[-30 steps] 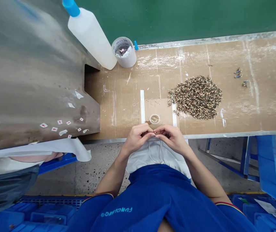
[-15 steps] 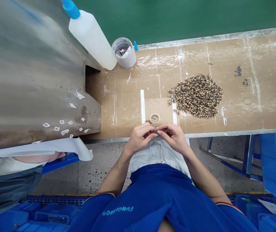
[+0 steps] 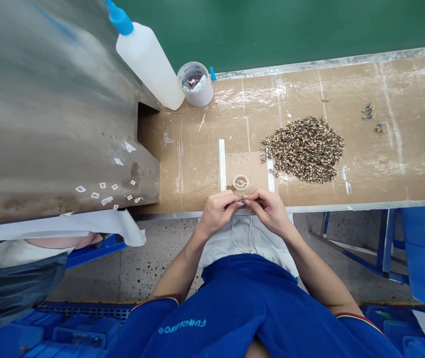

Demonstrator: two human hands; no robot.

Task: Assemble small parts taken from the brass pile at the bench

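At the front edge of the bench, my left hand [image 3: 217,211] and my right hand [image 3: 271,211] meet fingertip to fingertip. Both pinch one tiny figure-like part [image 3: 242,200], which shows blue and yellowish-brown; its exact kind is too small to make out. Just beyond the fingers stands a small round clear cup [image 3: 241,182] with a thin pale stick lying across it. To the right of the cup is a heap of tiny brown and cream parts [image 3: 305,149]. Several small bluish parts [image 3: 368,112] lie apart on the far right.
A white bottle with a blue cap [image 3: 150,64] leans at the back left, beside a round tub of scraps [image 3: 200,94]. A metal housing [image 3: 108,129] bounds the left side. White tape strips [image 3: 222,164] mark the cardboard bench top [image 3: 190,169]. Another person's arm [image 3: 57,242] is at lower left.
The small part between my fingertips has turned and now shows more blue and yellow. Both hands keep their pinch. The whole view has shifted slightly.
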